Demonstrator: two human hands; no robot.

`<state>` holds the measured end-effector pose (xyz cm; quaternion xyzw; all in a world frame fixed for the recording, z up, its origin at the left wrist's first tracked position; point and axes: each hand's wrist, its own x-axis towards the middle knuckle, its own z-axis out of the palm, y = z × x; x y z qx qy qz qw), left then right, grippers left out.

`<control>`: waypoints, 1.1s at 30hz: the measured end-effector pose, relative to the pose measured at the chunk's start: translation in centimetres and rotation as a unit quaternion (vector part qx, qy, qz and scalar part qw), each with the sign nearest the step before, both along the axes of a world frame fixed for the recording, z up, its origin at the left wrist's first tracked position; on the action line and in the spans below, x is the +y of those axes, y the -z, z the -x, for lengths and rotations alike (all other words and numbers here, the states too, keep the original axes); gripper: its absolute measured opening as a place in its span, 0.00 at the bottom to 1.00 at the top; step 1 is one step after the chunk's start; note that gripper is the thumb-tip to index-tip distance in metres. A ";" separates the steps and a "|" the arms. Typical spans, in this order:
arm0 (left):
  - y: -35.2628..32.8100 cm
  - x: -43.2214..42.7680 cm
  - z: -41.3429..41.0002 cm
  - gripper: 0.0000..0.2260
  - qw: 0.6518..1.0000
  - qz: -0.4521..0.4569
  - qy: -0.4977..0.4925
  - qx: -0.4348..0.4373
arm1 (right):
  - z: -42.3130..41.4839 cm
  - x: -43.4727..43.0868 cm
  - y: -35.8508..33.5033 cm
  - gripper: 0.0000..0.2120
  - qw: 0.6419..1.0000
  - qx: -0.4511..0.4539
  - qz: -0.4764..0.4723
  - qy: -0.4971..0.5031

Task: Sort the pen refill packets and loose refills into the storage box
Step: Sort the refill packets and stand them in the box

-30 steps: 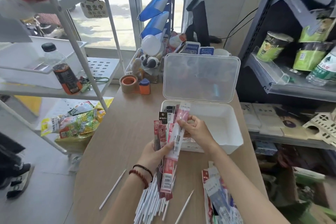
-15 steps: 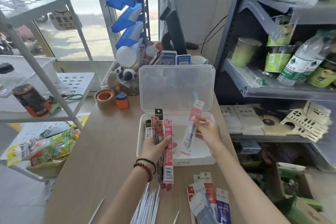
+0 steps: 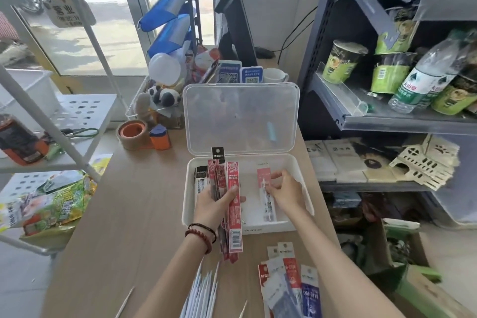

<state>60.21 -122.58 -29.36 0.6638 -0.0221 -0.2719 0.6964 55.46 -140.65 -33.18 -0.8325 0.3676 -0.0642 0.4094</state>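
Over the storage box [image 3: 299, 170], left hand [image 3: 214, 204] clamped on several refill packets [image 3: 233, 214], right hand [image 3: 285, 192] pinching one pink packet [image 3: 265, 193].

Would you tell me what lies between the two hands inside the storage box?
Head view: a pink-topped refill packet on the box floor, at the right hand's fingertips; left hand holds others.

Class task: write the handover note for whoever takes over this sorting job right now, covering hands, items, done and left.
Left hand: shut on a fan of packets.
Right hand: laying a pink-topped packet flat in the open storage box.
Done: little; box mostly bare.
Left: the held fan, the packet pile and the loose white refills on the table's near edge.
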 end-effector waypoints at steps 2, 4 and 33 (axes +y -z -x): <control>0.4 0.0 0.0 0.08 1.000 -0.006 -0.003 -0.008 | 0.0 0.0 0.4 0.13 0.999 0.029 0.022 -0.009; 0.6 0.1 0.1 0.08 1.000 -0.005 -0.002 -0.019 | -0.2 0.3 0.7 0.16 0.995 0.059 0.072 -0.037; 1.1 0.4 -0.3 0.14 0.996 -0.026 -0.022 -0.088 | 3.0 6.6 -4.5 0.31 0.977 -0.062 -0.058 -0.197</control>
